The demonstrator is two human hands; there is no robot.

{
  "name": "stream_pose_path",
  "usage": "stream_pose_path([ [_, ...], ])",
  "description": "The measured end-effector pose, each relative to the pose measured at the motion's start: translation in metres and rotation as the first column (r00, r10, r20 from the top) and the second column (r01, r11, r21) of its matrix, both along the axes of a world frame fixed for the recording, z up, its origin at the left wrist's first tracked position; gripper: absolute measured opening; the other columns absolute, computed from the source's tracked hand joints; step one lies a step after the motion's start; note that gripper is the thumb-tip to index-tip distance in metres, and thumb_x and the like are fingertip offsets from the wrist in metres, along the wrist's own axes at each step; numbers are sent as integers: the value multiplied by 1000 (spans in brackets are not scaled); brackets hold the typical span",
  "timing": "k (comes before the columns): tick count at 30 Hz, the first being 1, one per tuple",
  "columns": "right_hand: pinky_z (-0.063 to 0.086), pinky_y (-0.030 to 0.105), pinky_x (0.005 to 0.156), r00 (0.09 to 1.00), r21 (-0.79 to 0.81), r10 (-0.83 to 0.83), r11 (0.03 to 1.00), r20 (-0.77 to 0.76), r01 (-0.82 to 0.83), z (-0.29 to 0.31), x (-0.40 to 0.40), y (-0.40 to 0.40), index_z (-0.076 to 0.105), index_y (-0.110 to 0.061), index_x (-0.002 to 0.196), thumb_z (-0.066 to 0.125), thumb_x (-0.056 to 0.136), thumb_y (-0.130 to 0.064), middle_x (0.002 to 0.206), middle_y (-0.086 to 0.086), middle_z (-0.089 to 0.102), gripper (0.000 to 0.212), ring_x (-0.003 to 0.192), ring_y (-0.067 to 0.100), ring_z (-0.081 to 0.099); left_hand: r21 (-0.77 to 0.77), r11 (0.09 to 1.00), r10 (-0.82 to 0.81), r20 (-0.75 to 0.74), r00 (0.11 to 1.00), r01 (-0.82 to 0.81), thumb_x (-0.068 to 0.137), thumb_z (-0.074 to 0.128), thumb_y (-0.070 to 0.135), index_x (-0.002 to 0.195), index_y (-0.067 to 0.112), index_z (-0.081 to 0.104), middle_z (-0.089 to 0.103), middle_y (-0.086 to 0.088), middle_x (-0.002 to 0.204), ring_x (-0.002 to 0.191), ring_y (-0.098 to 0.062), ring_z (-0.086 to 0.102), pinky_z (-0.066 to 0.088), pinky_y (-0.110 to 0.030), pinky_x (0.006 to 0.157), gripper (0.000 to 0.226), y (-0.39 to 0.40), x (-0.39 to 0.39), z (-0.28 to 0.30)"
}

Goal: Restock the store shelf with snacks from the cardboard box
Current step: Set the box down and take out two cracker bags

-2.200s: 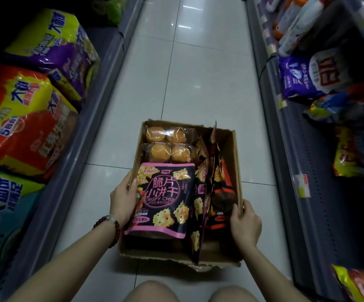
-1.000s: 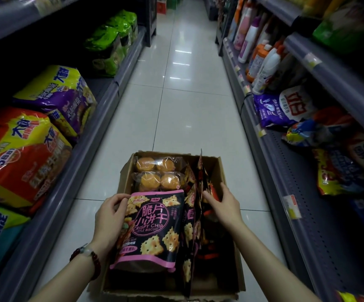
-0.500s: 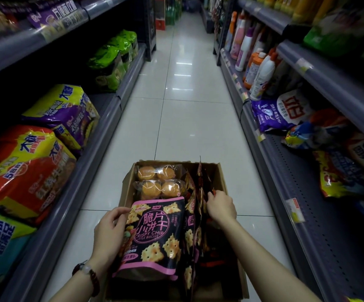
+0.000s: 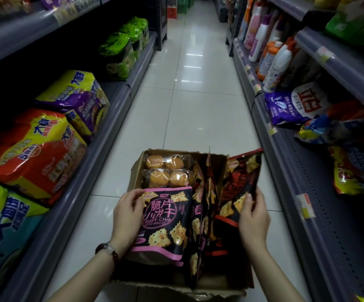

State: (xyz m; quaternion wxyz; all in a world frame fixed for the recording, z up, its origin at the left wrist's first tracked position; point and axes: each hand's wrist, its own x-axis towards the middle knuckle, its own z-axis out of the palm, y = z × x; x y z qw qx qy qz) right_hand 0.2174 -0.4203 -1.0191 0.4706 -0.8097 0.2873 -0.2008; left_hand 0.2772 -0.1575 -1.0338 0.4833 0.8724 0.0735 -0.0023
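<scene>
The box (image 4: 218, 289) sits on the floor (image 4: 198, 118) at the bottom of the view, between the two shelf runs. Half a second ago the right hand was curled inside the box among the upright packets; now the right hand (image 4: 253, 223) has closed on the lower end of a red packet (image 4: 240, 182), thumb across its front, and that packet stands tilted over the box's right rim. The left hand (image 4: 127, 219) is where it was, fingers bent around the left edge of the pink packet (image 4: 165, 223), which lies flat on top in the box. A bracelet (image 4: 107, 251) circles the left wrist.

Inside the box, right of the pink packet, several dark packets (image 4: 198, 214) stand on edge. Beyond the pink packet lie two clear packs of buns (image 4: 165, 168), one behind the other, against the far wall.

On the left shelf (image 4: 102, 138) lie big noodle bags (image 4: 37, 149), with green bags (image 4: 124, 44) farther along. The right shelf (image 4: 285, 171) holds mixed snack bags (image 4: 355, 171), then a purple bag (image 4: 294, 105), then bottles (image 4: 274, 55) beyond.
</scene>
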Motion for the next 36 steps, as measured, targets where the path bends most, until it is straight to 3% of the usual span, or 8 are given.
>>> stream_pose_path([
  [6,47,37,88,999,25,18,1000,34,-19,-4,-11,-6,47,-15,138,39,103,-26,122,5,62,37,110,22,58,20,998,-57,-99,993,60,98,49,33,132,18,54,57,1,127,98,-1,54,42,-4,60,38,4,-3,-4],
  [13,42,30,87,997,103,7,995,77,-15,-6,-17,-4,44,-15,140,40,102,-28,122,-1,58,40,109,14,55,38,972,-219,-214,952,232,88,47,57,152,25,18,28,1,153,135,-14,37,42,-34,107,77,-1,-32,-24],
  [18,42,28,81,997,107,13,994,76,-21,-7,-22,-4,45,-15,139,40,102,-28,119,0,59,39,105,15,56,-18,985,-173,-204,964,173,73,61,65,153,31,-4,-1,10,161,147,-16,10,23,-48,117,108,-7,-51,-26],
  [22,41,29,81,998,94,9,995,64,-15,-6,-22,-4,46,-15,138,39,103,-28,117,2,60,38,103,16,57,71,978,-176,-242,954,198,47,54,90,139,52,-26,-20,15,158,148,-16,-9,9,-51,116,128,-20,-64,-21],
  [27,42,19,71,998,85,19,996,53,-23,-5,-23,-3,46,-14,136,39,103,-28,116,3,61,37,101,17,57,6,987,-156,-240,958,162,46,55,89,134,63,-22,-11,11,160,148,-23,2,20,-54,114,119,-21,-66,-18],
  [31,42,18,72,998,80,13,997,63,-18,-4,-25,-1,45,-13,137,39,103,-26,116,1,59,37,101,15,56,-148,988,-76,-184,980,49,51,63,80,149,46,-1,13,4,159,144,-22,24,33,-53,111,121,-18,-61,-10],
  [34,40,26,80,997,94,8,995,78,-15,-4,-24,2,44,-14,139,39,103,-26,117,-1,58,38,104,14,54,-260,962,16,-241,970,-81,48,67,83,147,42,16,37,1,149,131,-22,45,48,-52,99,118,-13,-57,-4],
  [36,40,27,83,997,116,1,993,76,-10,-3,-24,3,44,-15,139,41,103,-26,119,-1,58,39,105,14,54,-342,924,62,-310,949,-172,59,75,67,148,34,23,45,-1,142,117,-21,57,55,-47,89,108,-8,-51,1],
])
